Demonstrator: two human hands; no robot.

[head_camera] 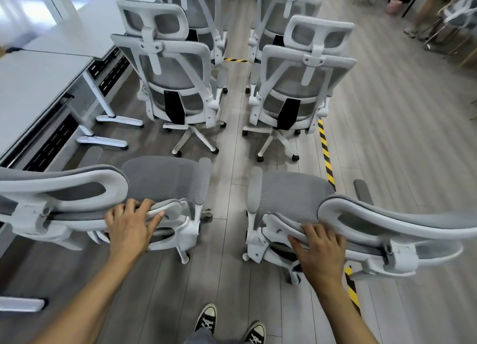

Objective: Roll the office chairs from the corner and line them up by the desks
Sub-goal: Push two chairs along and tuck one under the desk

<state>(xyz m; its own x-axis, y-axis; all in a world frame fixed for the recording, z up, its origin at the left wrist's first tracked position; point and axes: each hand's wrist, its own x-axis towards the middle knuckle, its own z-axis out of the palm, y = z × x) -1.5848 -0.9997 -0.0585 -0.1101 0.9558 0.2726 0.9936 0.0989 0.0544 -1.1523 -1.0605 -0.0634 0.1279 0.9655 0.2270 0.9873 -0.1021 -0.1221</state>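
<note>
Two white-framed office chairs with grey mesh stand right in front of me, side by side. My left hand [131, 223] grips the top edge of the left chair's backrest [165, 181]. My right hand [318, 250] grips the backrest top of the right chair [291, 191]. Both chairs face away from me, and their headrests stick out toward the frame's sides. Ahead, several matching chairs stand in two rows, the nearest being a left one [178, 85] and a right one [299, 90]. Grey desks [31, 85] run along the left.
White desk feet [103, 141] jut onto the wood floor at left. Yellow-black tape [325, 150] marks the floor at right. A narrow aisle runs between the two chair rows. A person's legs [423, 13] and dark chair legs are at far right. My sneakers [206, 320] show below.
</note>
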